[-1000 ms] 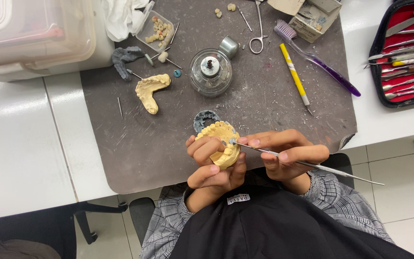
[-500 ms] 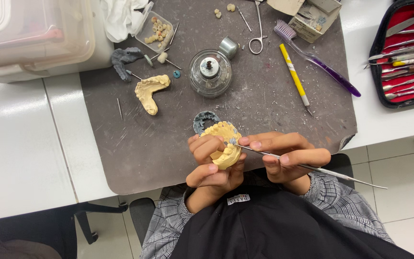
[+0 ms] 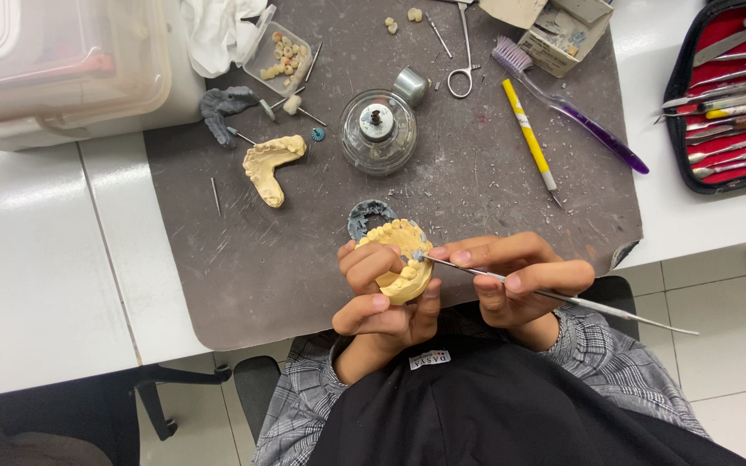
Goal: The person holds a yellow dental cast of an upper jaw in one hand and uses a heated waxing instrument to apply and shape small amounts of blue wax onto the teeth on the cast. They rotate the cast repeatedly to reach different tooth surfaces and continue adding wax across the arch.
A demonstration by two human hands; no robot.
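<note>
My left hand grips a yellow plaster dental model over the near edge of the grey work mat. My right hand holds a thin metal carving instrument like a pen. Its tip touches a small bluish-grey wax tooth on the model's arch. The instrument's long handle sticks out to the right past my wrist. A dark grey ring-shaped piece lies on the mat just behind the model.
On the mat lie a second plaster model, a glass spirit lamp with its metal cap, a yellow pen-like tool, a purple toothbrush and scissors-type forceps. A red instrument case sits at right, a clear plastic box at left.
</note>
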